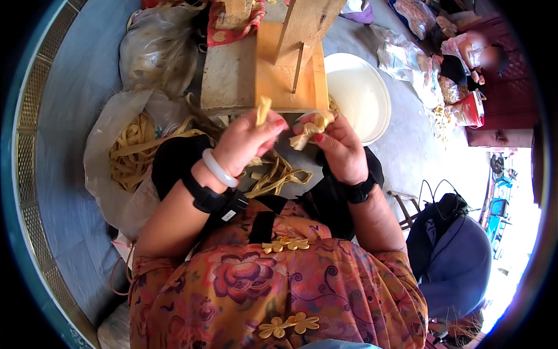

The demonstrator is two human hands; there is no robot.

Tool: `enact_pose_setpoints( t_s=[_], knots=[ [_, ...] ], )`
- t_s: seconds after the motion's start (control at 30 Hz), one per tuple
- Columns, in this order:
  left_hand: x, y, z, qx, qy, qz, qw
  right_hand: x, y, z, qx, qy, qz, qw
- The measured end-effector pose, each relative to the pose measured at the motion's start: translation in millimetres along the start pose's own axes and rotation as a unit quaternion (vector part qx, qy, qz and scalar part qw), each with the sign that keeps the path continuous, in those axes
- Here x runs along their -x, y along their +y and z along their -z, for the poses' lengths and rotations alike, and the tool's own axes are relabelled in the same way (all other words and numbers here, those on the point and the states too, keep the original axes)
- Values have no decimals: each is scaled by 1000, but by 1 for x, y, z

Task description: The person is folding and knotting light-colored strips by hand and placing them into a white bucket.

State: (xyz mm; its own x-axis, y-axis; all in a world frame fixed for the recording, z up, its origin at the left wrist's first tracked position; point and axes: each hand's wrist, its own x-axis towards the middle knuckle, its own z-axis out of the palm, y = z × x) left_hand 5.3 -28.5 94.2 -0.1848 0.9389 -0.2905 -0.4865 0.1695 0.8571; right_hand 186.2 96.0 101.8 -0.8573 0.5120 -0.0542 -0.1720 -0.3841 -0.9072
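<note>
My left hand (246, 139) pinches a short piece of folded pale yellow strip (263, 110), its end standing up above the fingers. Across from it, my right hand (346, 152) grips a twisted, knotted length of similar yellow strip (310, 130) between thumb and fingers. The hands are apart, in front of the near edge of a wooden stand (285, 94). Loose yellow strips (281, 176) lie below and between my hands. More coiled strips (130, 157) fill an open plastic bag (98, 152) at my left. What the strips are made of is unclear.
An upright wooden post (305, 30) rises from the stand. Right of it is a large white round tub (362, 96). A full plastic bag (159, 52) sits at the back left. Another person (468, 52) sits at far right among bags, beside a red bucket (470, 109).
</note>
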Motion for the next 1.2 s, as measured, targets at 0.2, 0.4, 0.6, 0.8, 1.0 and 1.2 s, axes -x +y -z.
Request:
enact_pose_setpoints(
  t_s=[0.2, 0.4, 0.6, 0.8, 1.0, 1.2],
  knots=[
    [24, -11, -3, 58, -158, 59, 984, 24, 28, -19, -21, -77, 70, 994],
    [33, -30, 0, -221, -117, -73, 965, 45, 3, -20, 73, -138, -55, 986],
    [39, -39, -3, -254, -193, -13, 947, 53, 14, -14, 249, -155, -58, 954],
    [29, -64, 0, -198, -267, -80, 940, 61, 12, -1, 212, -120, -57, 968],
    [14, -65, -2, -128, -198, 38, 971, 36, -30, 52, 548, 223, 25, 806],
    [2, -74, 4, -366, -219, -29, 904, 34, 3, -9, 658, -106, 146, 731]
  ],
)
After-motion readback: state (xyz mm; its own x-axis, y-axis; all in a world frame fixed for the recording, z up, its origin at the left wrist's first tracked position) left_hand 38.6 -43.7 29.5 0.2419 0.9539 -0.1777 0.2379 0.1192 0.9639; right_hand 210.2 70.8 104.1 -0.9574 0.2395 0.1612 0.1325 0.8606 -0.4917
